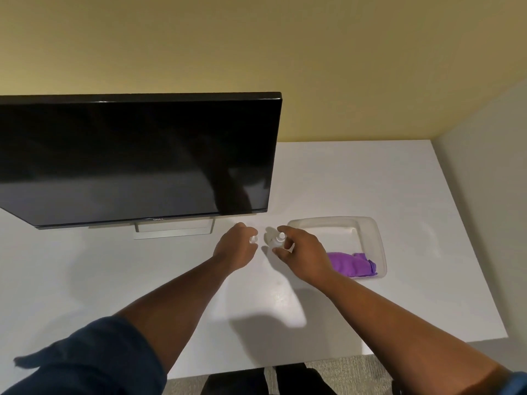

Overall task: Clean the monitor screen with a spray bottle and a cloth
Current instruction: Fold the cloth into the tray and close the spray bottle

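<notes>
Hands [302, 255] gripping small clear bottle [277, 243], cap [253, 239]

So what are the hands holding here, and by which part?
The right hand grips the spray bottle round its body. The left hand pinches a small clear cap at its fingertips.

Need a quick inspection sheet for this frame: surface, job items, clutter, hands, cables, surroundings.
Surface: white desk, in a corner.
Job's things: monitor dark, on its stand; small clear spray bottle upright; clear cap off; purple cloth inside clear plastic tray.
Clutter: nothing seen.
Hands: left hand holds the cap; right hand grips the spray bottle.
Cables: nothing seen.
Surroundings: yellow wall behind, pale wall to the right, carpet below.
</notes>
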Demonstrator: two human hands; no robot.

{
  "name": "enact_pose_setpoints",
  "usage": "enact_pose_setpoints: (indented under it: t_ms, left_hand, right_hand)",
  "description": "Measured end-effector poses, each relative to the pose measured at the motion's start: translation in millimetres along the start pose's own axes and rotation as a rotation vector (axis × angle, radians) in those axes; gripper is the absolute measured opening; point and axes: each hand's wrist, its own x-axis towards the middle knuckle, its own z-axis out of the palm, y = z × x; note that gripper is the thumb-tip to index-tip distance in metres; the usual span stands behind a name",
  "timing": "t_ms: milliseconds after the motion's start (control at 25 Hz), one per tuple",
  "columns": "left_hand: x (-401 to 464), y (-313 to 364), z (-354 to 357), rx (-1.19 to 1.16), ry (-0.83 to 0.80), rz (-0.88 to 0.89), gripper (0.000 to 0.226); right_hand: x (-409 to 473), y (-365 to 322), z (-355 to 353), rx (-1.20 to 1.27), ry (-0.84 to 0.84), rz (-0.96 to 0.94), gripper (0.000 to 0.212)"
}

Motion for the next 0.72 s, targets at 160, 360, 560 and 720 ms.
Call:
enact_pose_setpoints:
  t_ms: [160, 360, 560, 720]
  left_hand:
    - [-3, -4, 2, -0.028, -0.025, -0.002, 0.014]
    - [-28, 21, -19, -0.233, 0.021, 0.069, 0.019]
    - [-67, 82, -80, -0.368, 0.051, 0.146, 0.018]
    - [-99, 135, -125, -0.462, 0.181, 0.277, 0.014]
  right_hand:
    - [1, 1, 10, -0.041, 0.027, 0.011, 0.012]
    - [-21, 3, -1, 0.122, 0.152, -0.078, 0.006]
    - [-53, -20, -55, 0.369, 0.161, -0.061, 0.006]
    - [-79, -43, -102, 0.538, 0.176, -0.148, 0.011]
